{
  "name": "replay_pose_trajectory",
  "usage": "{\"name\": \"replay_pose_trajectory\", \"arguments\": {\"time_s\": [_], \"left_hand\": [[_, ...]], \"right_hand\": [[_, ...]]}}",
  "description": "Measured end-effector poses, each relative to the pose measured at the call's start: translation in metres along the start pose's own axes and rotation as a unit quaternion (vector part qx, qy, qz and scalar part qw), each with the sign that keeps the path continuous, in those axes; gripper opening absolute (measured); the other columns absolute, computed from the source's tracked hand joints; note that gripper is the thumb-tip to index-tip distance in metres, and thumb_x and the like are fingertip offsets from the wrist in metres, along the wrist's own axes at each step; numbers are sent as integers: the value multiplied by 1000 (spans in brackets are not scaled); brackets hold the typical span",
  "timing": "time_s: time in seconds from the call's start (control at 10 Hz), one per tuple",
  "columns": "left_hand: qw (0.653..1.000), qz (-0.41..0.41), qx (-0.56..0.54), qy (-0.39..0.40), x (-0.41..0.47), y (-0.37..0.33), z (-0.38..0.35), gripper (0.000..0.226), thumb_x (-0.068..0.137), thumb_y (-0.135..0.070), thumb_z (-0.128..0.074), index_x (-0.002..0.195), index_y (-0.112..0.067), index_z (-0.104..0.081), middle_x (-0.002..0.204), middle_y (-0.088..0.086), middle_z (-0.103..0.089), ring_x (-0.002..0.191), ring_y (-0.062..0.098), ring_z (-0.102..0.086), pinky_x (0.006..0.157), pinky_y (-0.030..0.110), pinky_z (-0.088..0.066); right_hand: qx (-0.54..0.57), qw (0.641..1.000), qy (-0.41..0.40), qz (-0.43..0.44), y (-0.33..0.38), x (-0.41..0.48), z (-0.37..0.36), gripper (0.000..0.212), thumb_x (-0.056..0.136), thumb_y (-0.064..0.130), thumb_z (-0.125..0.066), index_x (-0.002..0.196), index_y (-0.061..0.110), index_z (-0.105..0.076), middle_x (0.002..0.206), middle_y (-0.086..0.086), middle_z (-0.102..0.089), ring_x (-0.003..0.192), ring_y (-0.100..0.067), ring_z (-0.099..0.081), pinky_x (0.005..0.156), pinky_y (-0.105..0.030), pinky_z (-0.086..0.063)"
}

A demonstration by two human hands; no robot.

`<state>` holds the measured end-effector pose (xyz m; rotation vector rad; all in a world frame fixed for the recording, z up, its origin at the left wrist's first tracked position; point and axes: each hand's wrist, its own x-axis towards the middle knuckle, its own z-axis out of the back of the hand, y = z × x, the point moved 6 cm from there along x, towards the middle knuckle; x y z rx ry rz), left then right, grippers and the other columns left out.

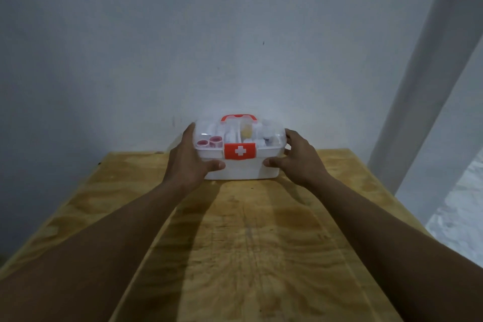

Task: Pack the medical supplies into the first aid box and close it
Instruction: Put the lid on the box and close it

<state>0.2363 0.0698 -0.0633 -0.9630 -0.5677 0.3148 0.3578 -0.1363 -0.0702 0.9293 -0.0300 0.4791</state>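
A white first aid box (243, 171) stands at the far edge of the wooden table, against the wall. Its clear lid (239, 132) is down, and the red latch (239, 151) with a white cross sits over the front. A red handle (238, 117) lies on top. Through the lid I see two pink rolls (210, 141), white items and a yellowish item (246, 132). My left hand (188, 158) grips the box's left end, thumb on the front. My right hand (295, 158) grips the right end the same way.
The plywood table (248, 243) stretches from me to the grey wall (183, 47). A white post (428, 68) rises at the right, past the table's right edge. Pale floor (460, 214) shows at the lower right.
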Motion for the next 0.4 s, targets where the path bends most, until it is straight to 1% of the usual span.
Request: {"name": "replay_pose_trajectory", "arguments": {"time_s": [0.1, 0.2, 0.3, 0.4], "left_hand": [[1000, 13, 4, 2, 1, -1, 0, 88, 73, -15, -85, 145, -24, -34, 136, 0, -55, 108, 13, -57, 83, 36, -56], [999, 15, 32, 17, -3, -7, -1, 100, 71, -16, -87, 149, -24, -25, 141, 1, -51, 122, 24, -57, 88, 39, -55], [998, 42, 51, 19, -11, -15, 4, 118, 70, -13, -87, 157, -23, -8, 151, 4, -41, 135, 29, -46, 99, 47, -49], [998, 1, 43, -34, -47, -41, 24, 100, 77, -17, -83, 155, -29, -20, 152, 0, -41, 132, 25, -49, 98, 42, -50]], "right_hand": [[-16, 1000, -3, -3, 3, -2, 0, 75, 78, 23, -83, 142, 20, -44, 140, -2, -57, 124, -27, -57, 93, -40, -52], [-55, 998, 29, 6, 14, -9, 3, 82, 80, 15, -81, 147, 19, -34, 143, -5, -53, 126, -29, -56, 87, -35, -52], [-96, 994, 47, 10, 34, -26, 19, 96, 84, 1, -72, 158, 14, -11, 154, -4, -39, 136, -27, -45, 92, -30, -46], [-77, 994, -18, 81, 77, -61, 72, 70, 89, 5, -62, 151, 22, -34, 144, 4, -46, 124, -17, -53, 94, -25, -46]]}}
